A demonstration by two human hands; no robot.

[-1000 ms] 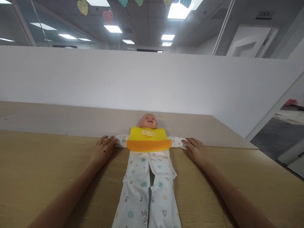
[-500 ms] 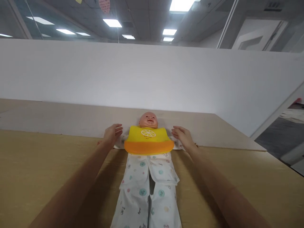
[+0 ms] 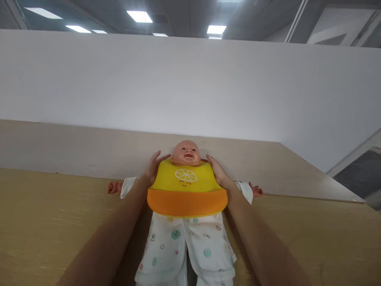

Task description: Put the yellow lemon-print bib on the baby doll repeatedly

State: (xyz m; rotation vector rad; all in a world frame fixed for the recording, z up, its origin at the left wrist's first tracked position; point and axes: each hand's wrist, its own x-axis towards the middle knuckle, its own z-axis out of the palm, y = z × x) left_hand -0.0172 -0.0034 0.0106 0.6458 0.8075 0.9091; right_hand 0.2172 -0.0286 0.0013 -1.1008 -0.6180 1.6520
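A baby doll (image 3: 187,153) lies face up on the table, its arms spread out to the sides. It wears a yellow bib (image 3: 166,180) with a white citrus slice and a smiling face printed on it, plus an orange pocket (image 3: 187,203) along the bottom. White printed clothes (image 3: 205,238) cover its body. My left hand (image 3: 152,167) rests against the bib's upper left edge, fingers stretched toward the doll's neck. On the other side my right hand (image 3: 218,171) mirrors it, open, fingertips partly hidden near the neck. Whether either touches the bib's neckband cannot be seen.
A grey-beige board (image 3: 74,147) spans the back of the wooden table (image 3: 53,222). Behind it rises a white partition wall (image 3: 190,87) with glass above. The table's edge and a dark floor (image 3: 357,171) show at the right.
Both hands have moved inward from beside the doll's arms to the sides of its neck. The view has tilted down and come closer, and the doll's hands now show beyond my forearms.
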